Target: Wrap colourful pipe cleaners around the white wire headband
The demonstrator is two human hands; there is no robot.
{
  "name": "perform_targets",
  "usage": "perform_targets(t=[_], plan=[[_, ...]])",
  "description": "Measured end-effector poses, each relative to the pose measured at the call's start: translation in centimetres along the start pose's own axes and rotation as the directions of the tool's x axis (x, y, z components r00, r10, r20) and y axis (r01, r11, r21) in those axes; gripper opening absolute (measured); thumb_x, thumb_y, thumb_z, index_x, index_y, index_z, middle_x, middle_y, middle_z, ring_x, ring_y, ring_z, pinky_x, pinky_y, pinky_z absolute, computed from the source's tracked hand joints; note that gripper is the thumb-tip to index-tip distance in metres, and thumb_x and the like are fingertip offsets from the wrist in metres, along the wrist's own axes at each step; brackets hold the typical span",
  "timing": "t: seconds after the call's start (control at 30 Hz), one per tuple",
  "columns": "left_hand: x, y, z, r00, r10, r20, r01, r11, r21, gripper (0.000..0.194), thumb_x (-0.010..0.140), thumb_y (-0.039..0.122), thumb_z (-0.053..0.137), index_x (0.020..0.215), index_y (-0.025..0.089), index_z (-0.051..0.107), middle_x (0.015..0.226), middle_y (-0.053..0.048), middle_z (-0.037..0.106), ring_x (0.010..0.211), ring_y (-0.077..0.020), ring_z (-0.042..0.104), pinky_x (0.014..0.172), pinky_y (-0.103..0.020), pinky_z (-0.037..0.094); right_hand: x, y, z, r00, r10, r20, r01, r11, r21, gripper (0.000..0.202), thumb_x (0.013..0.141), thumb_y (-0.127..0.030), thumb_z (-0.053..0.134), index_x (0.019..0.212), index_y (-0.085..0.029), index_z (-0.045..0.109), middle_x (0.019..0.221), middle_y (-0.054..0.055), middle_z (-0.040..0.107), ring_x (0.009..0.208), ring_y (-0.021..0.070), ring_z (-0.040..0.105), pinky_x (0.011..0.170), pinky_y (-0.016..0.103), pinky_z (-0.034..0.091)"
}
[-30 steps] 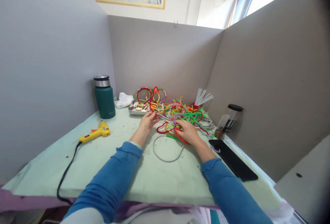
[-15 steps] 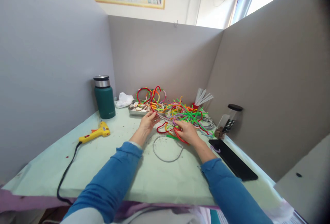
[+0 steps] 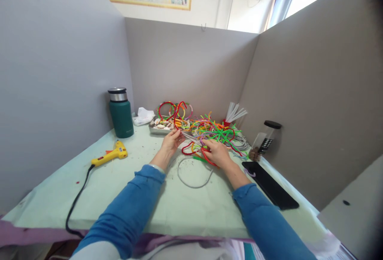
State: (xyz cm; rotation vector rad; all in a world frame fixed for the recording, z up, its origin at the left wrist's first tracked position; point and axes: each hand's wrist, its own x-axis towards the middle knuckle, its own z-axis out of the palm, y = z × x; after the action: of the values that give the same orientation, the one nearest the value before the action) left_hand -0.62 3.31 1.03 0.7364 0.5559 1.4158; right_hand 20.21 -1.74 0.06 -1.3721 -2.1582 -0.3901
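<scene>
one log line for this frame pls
left hand: pinching pipe cleaner | right hand: gripping same | pile: behind hands | glue gun: left, untouched

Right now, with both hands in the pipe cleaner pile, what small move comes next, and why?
Probably draw the pinched strand toward you. The left hand and right hand hold a thin strand between them, and it is tangled with the colourful pile; the bare table in front offers room.

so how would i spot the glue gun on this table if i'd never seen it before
Start at the tall dark green flask with a steel lid by the left partition. Just in front of it, on the pale green table cover, lies the yellow glue gun. It is the only yellow tool, trailing a black cord off the near edge.
</scene>
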Motion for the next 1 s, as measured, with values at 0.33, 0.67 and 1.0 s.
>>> perform_targets(t=[0.33,0.67,1.0], plan=[[0.0,0.06,0.0,1.0,0.0,0.007,0.0,1.0,0.016,0.014,0.069,0.016,0.067,0.081,0.013,0.059,0.067,-0.001,0.063,0.06,-0.0089,0.06,0.063,-0.023,0.051,-0.12,-0.09,-0.12,1.0,0.007,-0.018,-0.007,1.0,0.007,0.041,0.081,-0.041,0.051,0.118,-0.025,0.056,0.1,0.007,0.063,0.087,0.0188,0.058,0.069,0.025,0.041],[0.09,-0.01,-0.12,1.0,-0.004,-0.002,0.004,1.0,0.009,0.01,0.071,0.014,0.064,0.08,0.013,0.06,0.065,-0.001,0.062,0.058,-0.0097,0.059,0.063,-0.024,0.051,-0.12,-0.16,-0.18,1.0,0.004,-0.018,-0.004,1.0,0.003,0.043,0.081,-0.045,0.05,0.118,-0.024,0.055,0.102,0.007,0.062,0.087,0.0192,0.058,0.07,0.026,0.041],[0.0,0.1,-0.04,1.0,-0.012,0.0,0.012,1.0,0.008,0.007,0.072,0.013,0.063,0.078,0.012,0.06,0.063,-0.001,0.061,0.058,-0.0099,0.059,0.063,-0.024,0.05,-0.04,0.14,0.07,1.0,-0.001,0.0,0.001,1.0,0.026,0.039,0.081,-0.037,0.052,0.117,-0.023,0.057,0.098,0.006,0.064,0.083,0.0181,0.059,0.067,0.026,0.041]])
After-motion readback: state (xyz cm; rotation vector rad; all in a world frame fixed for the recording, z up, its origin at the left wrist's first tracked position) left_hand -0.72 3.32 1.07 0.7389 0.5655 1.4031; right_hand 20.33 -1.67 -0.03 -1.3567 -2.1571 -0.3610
